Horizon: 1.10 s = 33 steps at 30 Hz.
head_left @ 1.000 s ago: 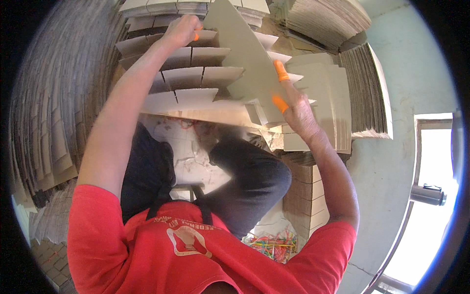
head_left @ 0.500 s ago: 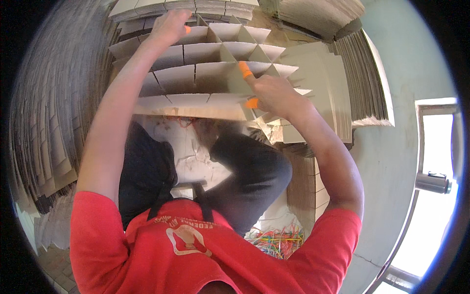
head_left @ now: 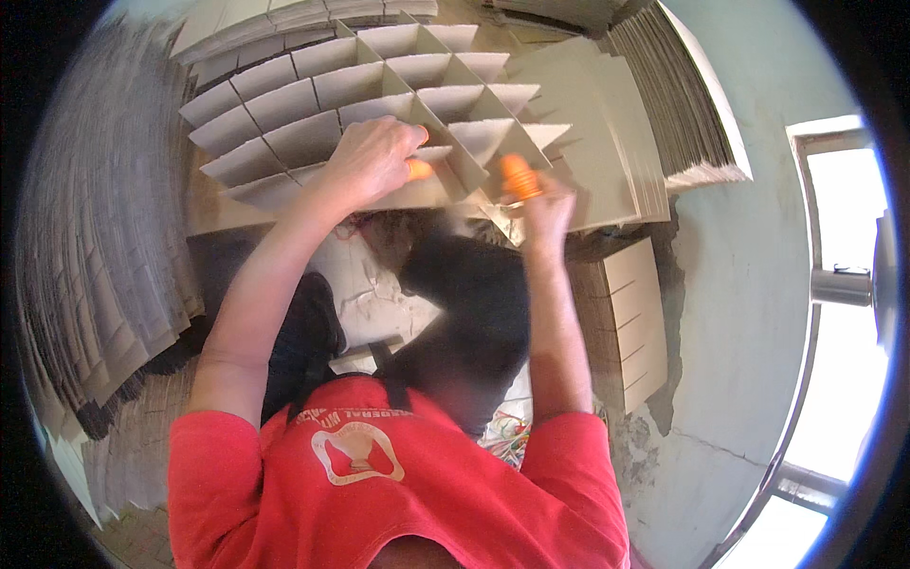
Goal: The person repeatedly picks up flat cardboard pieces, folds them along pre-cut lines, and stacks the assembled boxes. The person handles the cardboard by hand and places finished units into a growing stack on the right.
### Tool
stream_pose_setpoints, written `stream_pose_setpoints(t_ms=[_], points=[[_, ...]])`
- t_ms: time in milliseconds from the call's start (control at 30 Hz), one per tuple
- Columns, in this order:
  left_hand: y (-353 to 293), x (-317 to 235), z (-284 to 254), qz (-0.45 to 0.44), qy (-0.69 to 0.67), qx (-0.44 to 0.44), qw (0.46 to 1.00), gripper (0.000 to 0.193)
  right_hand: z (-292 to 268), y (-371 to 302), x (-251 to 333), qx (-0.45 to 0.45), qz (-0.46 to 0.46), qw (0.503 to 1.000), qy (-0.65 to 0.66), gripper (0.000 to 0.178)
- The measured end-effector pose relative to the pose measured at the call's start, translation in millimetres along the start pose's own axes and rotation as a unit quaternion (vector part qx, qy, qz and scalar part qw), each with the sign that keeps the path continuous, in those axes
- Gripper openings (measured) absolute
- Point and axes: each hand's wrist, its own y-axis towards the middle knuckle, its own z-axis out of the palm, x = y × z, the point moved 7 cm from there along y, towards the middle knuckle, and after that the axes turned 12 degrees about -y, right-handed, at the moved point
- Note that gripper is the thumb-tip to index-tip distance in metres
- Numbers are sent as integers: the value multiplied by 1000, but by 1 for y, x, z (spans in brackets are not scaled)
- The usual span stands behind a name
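Observation:
A grid of interlocked grey cardboard dividers [head_left: 275,111] lies in front of me, its long strips crossed by slanting ones. My left hand [head_left: 370,161] is at its near side, with fingers curled and closed on the near strips; orange covers sit on two of its fingertips. Beside the grid's near right corner is my right hand [head_left: 545,209], a little apart from the slanting strip's end. It also wears orange finger covers [head_left: 518,178]. Motion blurs its fingers, so I cannot make out whether they grip anything.
Tall stacks of slotted cardboard strips [head_left: 104,218] line the left side. Flat cardboard sheets [head_left: 592,123] lie right of the grid, beside an upright stack [head_left: 678,95]. A slotted stack [head_left: 635,322] stands lower right by the wall [head_left: 730,284]. Coloured strips [head_left: 505,436] lie below.
My left hand has come from the grid's far side to its near side. The right hand has drawn back toward the near right corner. The grid sits farther left in view.

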Motion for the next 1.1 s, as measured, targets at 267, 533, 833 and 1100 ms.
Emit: stream_pose_setpoints(t_ms=[267,533,833,1100], points=[[25,21,12,44,-10,-67,997,4,115,-38,-23,30,55,987,150,22],[26,20,2,55,-2,-83,995,10,102,-22,-25,-10,111,876,469,9],[30,24,6,28,9,-57,998,10,89,-24,-43,64,29,992,-100,23],[6,-56,-6,247,30,-185,951,43,122,-91,-6,372,-221,847,-309,45]])
